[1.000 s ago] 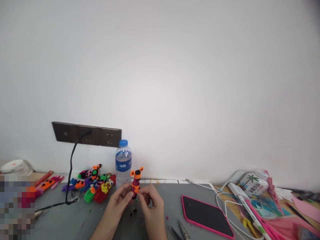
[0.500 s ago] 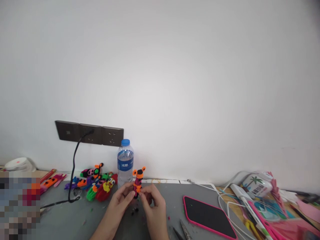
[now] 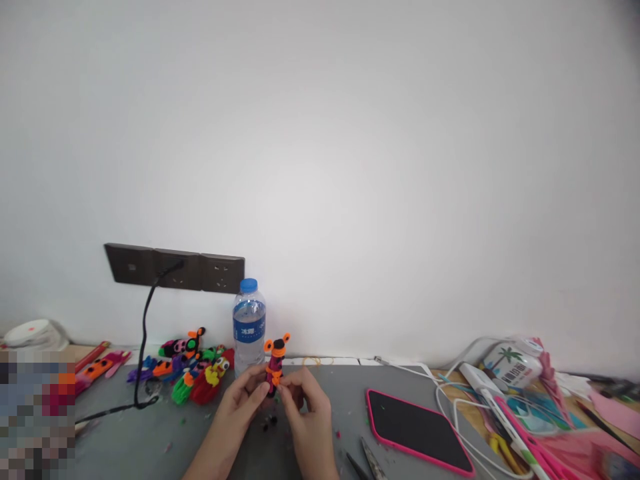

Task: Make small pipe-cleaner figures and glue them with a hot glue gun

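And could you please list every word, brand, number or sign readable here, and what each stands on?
"冰露": blue label on the clear plastic bottle; the smaller line beneath is unreadable.
Rounded white palm-printed package: dark characters, too blurred to read.

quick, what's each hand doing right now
Left hand: closed, pinching the small orange and purple figure by its side.
Right hand: closed, thumb and fingertips pinched at the figure's lower part.
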`<state>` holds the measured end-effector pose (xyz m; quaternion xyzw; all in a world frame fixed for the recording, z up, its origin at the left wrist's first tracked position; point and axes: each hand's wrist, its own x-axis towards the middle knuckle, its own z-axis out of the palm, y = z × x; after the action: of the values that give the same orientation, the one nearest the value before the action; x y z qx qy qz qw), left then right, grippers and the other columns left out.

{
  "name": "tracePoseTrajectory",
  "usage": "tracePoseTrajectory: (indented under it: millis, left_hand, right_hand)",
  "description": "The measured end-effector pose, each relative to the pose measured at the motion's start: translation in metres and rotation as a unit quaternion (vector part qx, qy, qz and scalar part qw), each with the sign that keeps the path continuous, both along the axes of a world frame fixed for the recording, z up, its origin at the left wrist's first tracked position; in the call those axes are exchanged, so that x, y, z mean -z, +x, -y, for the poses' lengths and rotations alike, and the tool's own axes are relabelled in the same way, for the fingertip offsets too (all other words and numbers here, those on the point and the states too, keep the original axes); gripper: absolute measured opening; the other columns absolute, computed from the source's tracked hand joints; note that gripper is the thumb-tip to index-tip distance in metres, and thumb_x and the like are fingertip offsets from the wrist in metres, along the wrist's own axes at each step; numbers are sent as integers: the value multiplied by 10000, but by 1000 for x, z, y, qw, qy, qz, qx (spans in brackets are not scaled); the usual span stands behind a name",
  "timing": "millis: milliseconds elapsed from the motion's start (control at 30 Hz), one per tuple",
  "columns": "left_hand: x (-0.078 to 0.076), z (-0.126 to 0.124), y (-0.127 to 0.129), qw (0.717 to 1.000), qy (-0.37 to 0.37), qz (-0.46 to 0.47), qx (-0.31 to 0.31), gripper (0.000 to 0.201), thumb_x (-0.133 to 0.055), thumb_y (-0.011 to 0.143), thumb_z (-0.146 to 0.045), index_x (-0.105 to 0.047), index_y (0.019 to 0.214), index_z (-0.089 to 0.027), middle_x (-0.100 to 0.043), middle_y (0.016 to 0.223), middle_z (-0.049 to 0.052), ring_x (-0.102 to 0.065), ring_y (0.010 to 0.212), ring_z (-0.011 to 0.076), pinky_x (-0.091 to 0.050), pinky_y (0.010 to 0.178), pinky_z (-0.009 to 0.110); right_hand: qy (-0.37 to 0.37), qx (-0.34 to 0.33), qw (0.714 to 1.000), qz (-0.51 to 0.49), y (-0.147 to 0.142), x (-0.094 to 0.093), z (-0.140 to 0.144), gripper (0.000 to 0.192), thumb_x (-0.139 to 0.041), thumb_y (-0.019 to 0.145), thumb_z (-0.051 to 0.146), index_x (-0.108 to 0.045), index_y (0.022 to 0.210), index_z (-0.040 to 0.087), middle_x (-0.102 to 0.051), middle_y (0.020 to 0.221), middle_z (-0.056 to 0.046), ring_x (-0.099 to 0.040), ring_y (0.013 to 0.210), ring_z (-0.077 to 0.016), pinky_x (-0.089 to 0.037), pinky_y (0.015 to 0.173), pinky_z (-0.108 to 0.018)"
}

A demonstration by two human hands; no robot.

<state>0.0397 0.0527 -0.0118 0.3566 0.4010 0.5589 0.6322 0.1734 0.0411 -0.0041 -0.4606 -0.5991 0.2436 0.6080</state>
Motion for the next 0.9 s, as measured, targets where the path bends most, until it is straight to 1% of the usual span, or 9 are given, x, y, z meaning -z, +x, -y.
tracePoseTrajectory:
  millis: [300,500,733,900]
  left_hand:
    - [-1,1,0,1000,4,5,2,403,-839,610,-445,-755,943,-234,-743,1009,67,-628,1072,284,-538,788,308]
    - [0,0,1,1000,-3,9,-9,410,-845,606,-426,-754,953,-227,-739,1023,81,-628,1072,290,-535,788,321]
    - [-3,0,2,1000,-16,2,-11,435,-846,588,-447,-754,950,-223,-745,1030,77,-636,1062,292,-540,786,323]
    - [3,-1,1,1000,-11,-6,-23,459,-848,588,-440,-753,976,-214,-729,1099,94,-625,1086,300,-543,789,325]
  right_hand:
    - [6,5,1000,4,0,0,1,134,-583,814,157,-639,698,195,-568,628,5,-488,549,-138,-373,505,-217]
    - [10,8,1000,11,0,-1,1,141,-579,819,154,-641,701,198,-568,634,3,-494,550,-140,-375,504,-217]
    - [12,11,1000,8,-1,-2,1,143,-590,817,152,-651,695,197,-576,636,1,-496,547,-140,-380,505,-217]
    - [16,11,1000,-3,-1,-3,1,146,-590,811,152,-645,684,199,-574,618,5,-498,542,-140,-378,504,-214]
